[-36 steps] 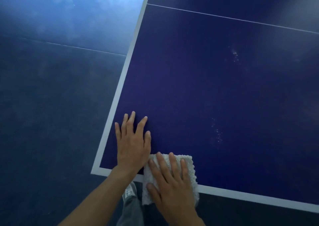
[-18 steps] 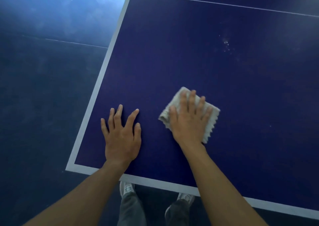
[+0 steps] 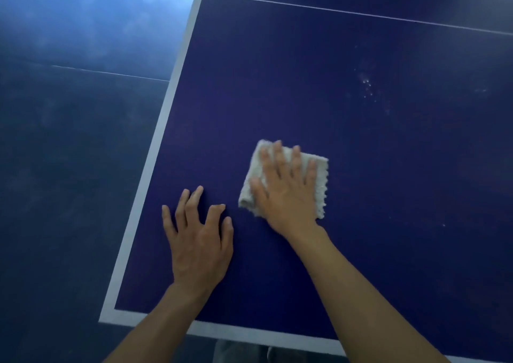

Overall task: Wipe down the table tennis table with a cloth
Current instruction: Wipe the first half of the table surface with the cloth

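Hands: our right hand (image 3: 288,193) is pressing the cloth (image 3: 320,179) flat; our left hand (image 3: 198,240) is resting spread on the table (image 3: 277,85) beside it | Change: we are sliding the cloth forward from the near edge | Next: 1 spotty patch (image 3: 366,85) ahead.

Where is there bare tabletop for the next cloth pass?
Free: right of the cloth, and beyond it up to the thin white line, with pale specks. Crowded: the near corner, left hand beside right hand on the cloth.
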